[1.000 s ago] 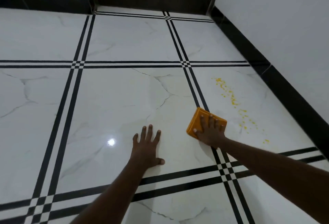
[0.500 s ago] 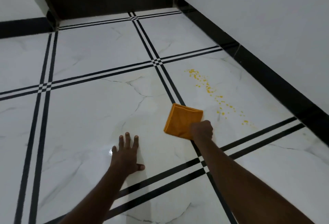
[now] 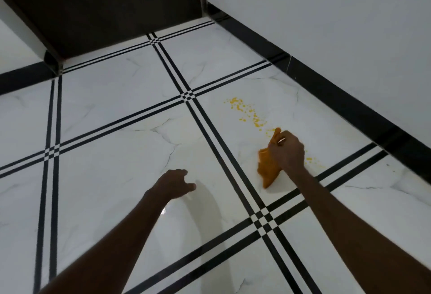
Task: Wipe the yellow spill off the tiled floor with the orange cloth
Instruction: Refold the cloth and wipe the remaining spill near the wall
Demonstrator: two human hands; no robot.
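The yellow spill [image 3: 247,112] is a trail of small drops on a white marble tile, running from upper left toward my right hand, with a few more drops [image 3: 311,159] just right of my wrist. My right hand [image 3: 288,151] grips the bunched orange cloth [image 3: 268,169], which hangs from my fist over the near end of the trail. My left hand [image 3: 175,183] hovers just above the tile to the left, its fingers loosely curled and holding nothing.
White floor tiles [image 3: 112,153] are split by black double-line borders. A white wall with a black skirting [image 3: 349,107] runs along the right. A dark wooden door [image 3: 105,2] stands at the back.
My right hand has gathered the flat cloth into a bunch, lifted it and carried it right onto the spill's tile. My left hand has come up off the floor.
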